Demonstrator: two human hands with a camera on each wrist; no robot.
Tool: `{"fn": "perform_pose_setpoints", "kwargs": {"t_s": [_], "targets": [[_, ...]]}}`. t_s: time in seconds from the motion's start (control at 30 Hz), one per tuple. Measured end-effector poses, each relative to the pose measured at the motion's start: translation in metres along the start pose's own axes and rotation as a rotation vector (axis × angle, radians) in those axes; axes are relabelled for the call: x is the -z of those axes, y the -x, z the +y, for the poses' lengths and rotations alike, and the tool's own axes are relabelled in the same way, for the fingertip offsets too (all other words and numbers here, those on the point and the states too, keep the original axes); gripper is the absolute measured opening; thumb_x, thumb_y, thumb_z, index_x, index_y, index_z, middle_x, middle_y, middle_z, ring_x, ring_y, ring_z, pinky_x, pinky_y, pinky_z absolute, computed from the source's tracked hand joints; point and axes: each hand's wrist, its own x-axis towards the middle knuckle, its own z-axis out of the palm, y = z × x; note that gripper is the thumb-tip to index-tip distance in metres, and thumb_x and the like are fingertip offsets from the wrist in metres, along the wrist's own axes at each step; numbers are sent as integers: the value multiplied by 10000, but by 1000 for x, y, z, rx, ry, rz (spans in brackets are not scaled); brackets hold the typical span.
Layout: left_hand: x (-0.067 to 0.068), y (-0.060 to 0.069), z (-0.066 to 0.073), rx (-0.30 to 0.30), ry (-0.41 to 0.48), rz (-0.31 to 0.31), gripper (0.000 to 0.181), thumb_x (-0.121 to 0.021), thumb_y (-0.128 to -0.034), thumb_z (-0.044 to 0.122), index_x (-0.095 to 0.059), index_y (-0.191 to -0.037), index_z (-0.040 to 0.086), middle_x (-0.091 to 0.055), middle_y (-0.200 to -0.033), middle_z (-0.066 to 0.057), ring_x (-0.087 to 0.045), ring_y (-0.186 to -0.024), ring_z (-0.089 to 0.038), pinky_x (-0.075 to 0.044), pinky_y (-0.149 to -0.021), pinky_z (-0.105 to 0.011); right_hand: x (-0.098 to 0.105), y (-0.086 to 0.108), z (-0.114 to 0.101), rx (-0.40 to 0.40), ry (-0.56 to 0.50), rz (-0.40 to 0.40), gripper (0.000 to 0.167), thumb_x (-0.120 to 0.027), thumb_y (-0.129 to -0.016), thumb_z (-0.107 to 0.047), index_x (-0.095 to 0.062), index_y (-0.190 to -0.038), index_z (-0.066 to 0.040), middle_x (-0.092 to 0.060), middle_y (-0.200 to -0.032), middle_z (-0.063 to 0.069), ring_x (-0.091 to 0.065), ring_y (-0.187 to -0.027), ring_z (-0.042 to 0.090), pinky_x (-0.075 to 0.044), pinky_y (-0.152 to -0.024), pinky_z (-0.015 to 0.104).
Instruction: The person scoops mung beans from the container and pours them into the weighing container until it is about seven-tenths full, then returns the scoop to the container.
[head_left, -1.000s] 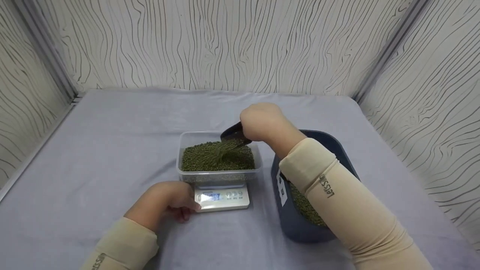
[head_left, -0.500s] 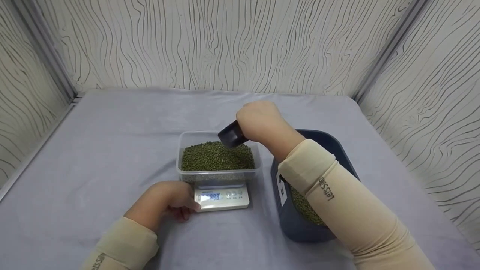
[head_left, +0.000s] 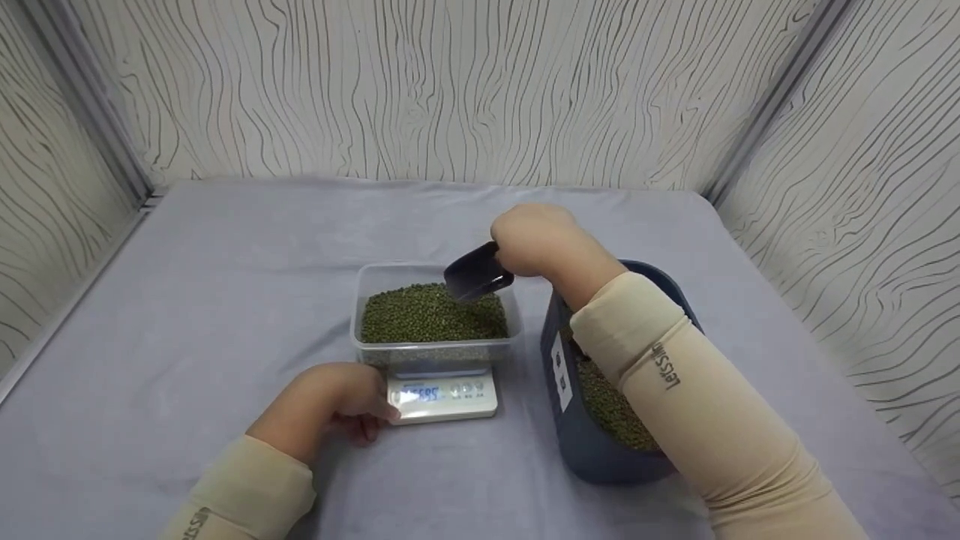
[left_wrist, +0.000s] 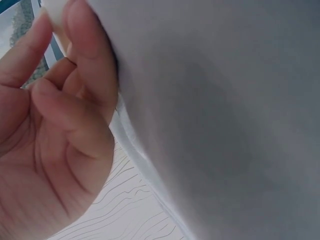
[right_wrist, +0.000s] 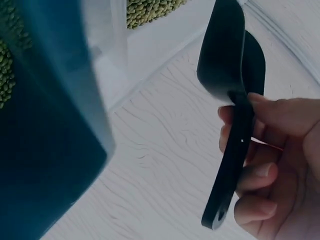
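Note:
My right hand [head_left: 536, 238] grips the handle of a black scoop [head_left: 474, 276] above the right side of a clear plastic container [head_left: 435, 346]. The scoop is tipped over, its back showing; no beans fall from it. In the right wrist view the fingers and thumb curl round the scoop's handle [right_wrist: 231, 160]. Heaped green mung beans [head_left: 420, 315] lie in the container, which stands on a white kitchen scale [head_left: 469, 405] with a lit display. My left hand [head_left: 341, 397] pinches the scale's front left corner between thumb and fingers.
A dark blue bin [head_left: 607, 461] with more mung beans [head_left: 615, 412] stands right of the scale, partly under the right forearm. It bears a white label [head_left: 561, 373]. A pale cloth [head_left: 225, 300] covers the table, with wood-patterned panels [head_left: 450, 90] behind and at the sides.
One second ago beans were streaming from the scoop into the container; the stream has stopped. The scoop has turned over and shifted slightly right. The display digits changed. My left hand stayed put.

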Motion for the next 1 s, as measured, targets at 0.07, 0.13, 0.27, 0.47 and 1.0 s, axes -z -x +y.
{"fn": "perform_pose_setpoints", "kwargs": {"t_s": [0.07,0.13,0.27,0.47,1.0], "targets": [[0,0,0,2,-7,-3,218,-667,-830,186,-636,-697,16,-604,-570,-42,-580,-503,-119,-432,-483,-214,-1,-1,9,21,-59,-16,169,-527,-881,-193,-582,-746,-107,-557,-725,33,-509,-674,227,-434,-629,388],[0,0,1,2,-5,-5,216,-666,-830,184,-631,-700,16,-600,-570,-42,-576,-501,-120,-431,-482,-213,-4,-1,21,52,-131,-31,196,-528,-877,-181,-559,-700,-102,-516,-677,19,-471,-629,212,-405,-611,353],[0,1,1,0,-3,-6,211,-665,-830,183,-628,-708,15,-599,-572,-43,-576,-504,-121,-430,-483,-216,-12,-1,45,98,-276,-71,228,-529,-855,-134,-502,-630,-104,-453,-626,-2,-417,-586,179,-361,-594,299],[1,1,1,14,-20,6,208,-674,-823,211,-629,-730,30,-618,-595,-39,-597,-529,-118,-428,-489,-210,-19,2,69,83,-434,-152,316,-512,-892,-130,-395,-599,-130,-375,-591,-13,-377,-545,146,-352,-586,280],[-1,0,0,10,-16,10,199,-671,-824,206,-626,-735,33,-619,-602,-40,-594,-532,-122,-416,-482,-203,-30,28,116,20,-620,-397,290,-459,-886,-66,-376,-618,-141,-360,-556,-33,-340,-480,94,-308,-467,224]]}}
